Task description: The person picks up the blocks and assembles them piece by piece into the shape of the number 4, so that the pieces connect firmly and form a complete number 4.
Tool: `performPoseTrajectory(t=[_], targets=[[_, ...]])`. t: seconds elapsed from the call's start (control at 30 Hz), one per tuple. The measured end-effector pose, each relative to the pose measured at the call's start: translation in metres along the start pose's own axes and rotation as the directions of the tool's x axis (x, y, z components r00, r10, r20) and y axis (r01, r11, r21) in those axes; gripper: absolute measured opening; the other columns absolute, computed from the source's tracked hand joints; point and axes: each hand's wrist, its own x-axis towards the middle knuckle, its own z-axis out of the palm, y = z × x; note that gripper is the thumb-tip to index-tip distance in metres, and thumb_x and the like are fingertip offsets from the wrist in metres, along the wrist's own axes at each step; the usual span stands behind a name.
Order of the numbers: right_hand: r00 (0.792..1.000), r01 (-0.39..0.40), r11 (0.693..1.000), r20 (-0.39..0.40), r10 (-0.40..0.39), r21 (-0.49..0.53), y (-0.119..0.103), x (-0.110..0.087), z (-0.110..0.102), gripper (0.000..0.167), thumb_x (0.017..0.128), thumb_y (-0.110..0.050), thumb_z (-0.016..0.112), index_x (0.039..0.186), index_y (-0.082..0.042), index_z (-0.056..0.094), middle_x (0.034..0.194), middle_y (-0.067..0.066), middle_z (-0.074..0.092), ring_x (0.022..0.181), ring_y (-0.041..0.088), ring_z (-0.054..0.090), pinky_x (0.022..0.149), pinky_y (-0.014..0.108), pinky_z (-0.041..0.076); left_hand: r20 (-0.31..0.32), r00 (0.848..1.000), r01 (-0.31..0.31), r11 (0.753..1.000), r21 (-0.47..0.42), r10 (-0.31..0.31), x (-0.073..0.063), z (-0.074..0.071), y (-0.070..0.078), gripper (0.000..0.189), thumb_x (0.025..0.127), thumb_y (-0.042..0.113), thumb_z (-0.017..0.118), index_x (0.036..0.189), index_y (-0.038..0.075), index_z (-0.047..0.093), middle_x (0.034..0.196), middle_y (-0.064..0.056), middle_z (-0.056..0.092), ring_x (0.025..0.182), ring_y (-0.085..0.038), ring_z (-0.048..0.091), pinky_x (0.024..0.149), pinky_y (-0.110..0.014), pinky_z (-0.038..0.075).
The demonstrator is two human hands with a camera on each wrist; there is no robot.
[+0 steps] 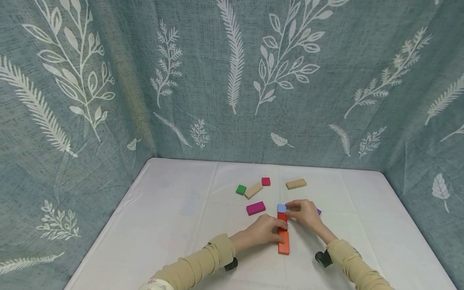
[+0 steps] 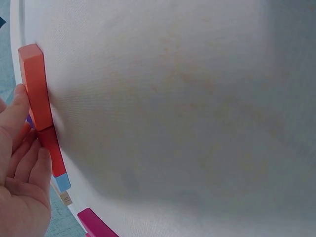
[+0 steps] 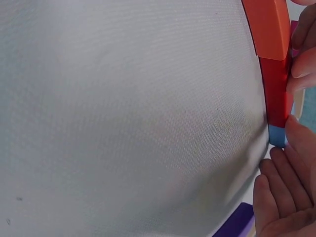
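An orange block, a red block and a light blue block lie end to end in a straight row. My left hand reaches across the row from the left, with fingers over the red block and the thumb at the orange one. From the other side, my right hand has its thumb and index finger at the light blue block. In the right wrist view, that thumb touches the light blue block near its join with the red block. Fingers hide part of the row.
Left of the row lies a magenta block. Farther back are a green block, a crimson block and two wooden blocks, one slanted and one behind the right hand. A purple block is partly hidden by that hand.
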Motion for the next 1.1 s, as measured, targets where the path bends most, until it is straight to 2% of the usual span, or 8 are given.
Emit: performPoseTrajectory(t=[0.33,0.67,1.1], targets=[[1.000,0.006,1.000,-0.001,-0.006,0.012,0.001,0.000,0.000,0.027,0.080,-0.010,0.074,0.105,-0.001,0.071,0.105,0.016,0.071,0.098,0.030,0.067,0.083,0.041,0.055,-0.008,1.000,-0.015,1.000,0.016,0.015,0.000,0.000,0.000,0.037,0.079,0.024,0.077,0.113,0.014,0.070,0.106,0.007,0.072,0.095,-0.001,0.062,0.083,-0.011,0.046],[0.997,0.025,1.000,-0.075,-0.024,0.018,0.003,-0.004,0.000,0.030,0.082,-0.012,0.073,0.109,0.000,0.069,0.109,0.018,0.070,0.101,0.033,0.066,0.084,0.042,0.055,-0.015,1.000,-0.023,1.000,0.016,0.023,-0.001,-0.001,0.001,0.036,0.079,0.024,0.077,0.112,0.013,0.070,0.107,0.006,0.072,0.095,-0.002,0.062,0.083,-0.011,0.046],[0.994,0.046,0.998,-0.101,-0.042,0.033,0.003,-0.017,-0.010,0.037,0.082,-0.012,0.072,0.116,0.001,0.066,0.116,0.020,0.067,0.110,0.035,0.062,0.090,0.043,0.052,-0.016,1.000,-0.017,1.000,0.012,0.017,-0.001,0.000,0.000,0.036,0.078,0.023,0.077,0.113,0.013,0.070,0.107,0.006,0.072,0.097,-0.002,0.063,0.085,-0.011,0.046]])
